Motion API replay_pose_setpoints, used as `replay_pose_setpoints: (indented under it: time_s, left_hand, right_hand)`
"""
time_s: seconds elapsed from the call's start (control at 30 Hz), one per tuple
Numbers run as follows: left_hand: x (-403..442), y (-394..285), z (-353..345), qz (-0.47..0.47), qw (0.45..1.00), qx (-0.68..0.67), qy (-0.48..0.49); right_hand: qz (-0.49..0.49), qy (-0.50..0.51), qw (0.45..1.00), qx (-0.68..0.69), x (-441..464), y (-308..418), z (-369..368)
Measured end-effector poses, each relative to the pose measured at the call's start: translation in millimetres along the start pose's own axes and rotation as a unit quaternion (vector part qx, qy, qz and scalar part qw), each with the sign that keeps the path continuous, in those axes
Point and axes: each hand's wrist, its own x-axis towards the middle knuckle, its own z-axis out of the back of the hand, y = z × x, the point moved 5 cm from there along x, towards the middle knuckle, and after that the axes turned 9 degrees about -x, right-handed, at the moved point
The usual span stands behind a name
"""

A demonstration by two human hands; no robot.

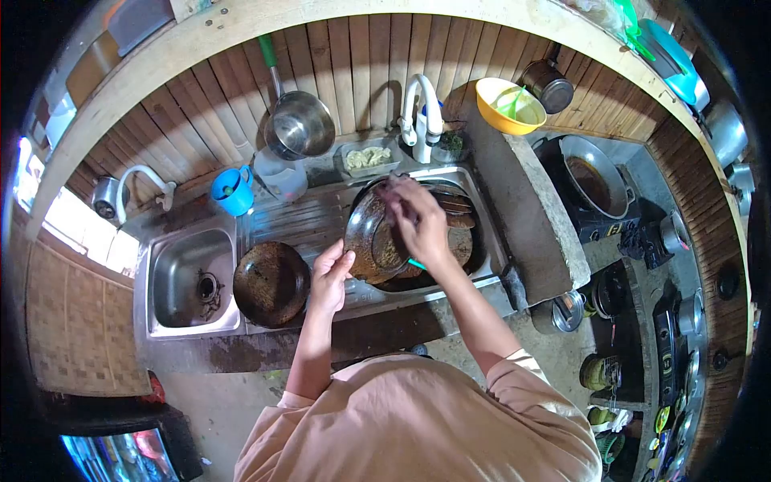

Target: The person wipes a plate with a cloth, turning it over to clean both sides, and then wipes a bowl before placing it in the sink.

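Note:
My left hand [328, 275] grips the rim of a brown speckled bowl [367, 237], thumb on top, holding it tilted over the right sink basin [491, 241]. My right hand [421, 221] is closed over the bowl's far side; its fingers are blurred around something dark that I cannot make out. Behind and beneath the bowl, several brown dishes [458, 210] lie in the basin. Another round brown bowl [271, 284] rests on the steel drainboard, left of my left hand. Part of a green object [416, 263] shows beside my right wrist.
A white faucet [422, 120] rises behind the basin, near a tray of pale pieces [369, 157]. A blue mug [233, 191] stands on the back left. At right are a concrete ledge [534, 217], a yellow bowl [510, 106] and a wok [595, 178] on a stove.

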Motion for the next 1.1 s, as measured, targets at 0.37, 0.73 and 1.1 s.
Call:
replay_pose_setpoints:
  time_s: [0.37,0.73,1.1]
  left_hand:
    - [2,-2,-1,-0.024,0.998,-0.064,0.013]
    - [9,22,25,0.028,0.980,-0.155,-0.120]
    - [4,1,37,-0.033,0.981,-0.149,-0.117]
  right_hand:
    - [0.054,-0.003,0.998,-0.038,-4,13,0]
    - [0.146,0.091,0.983,-0.063,-29,26,-13]
    - [0.043,0.015,0.998,-0.041,-37,-20,3]
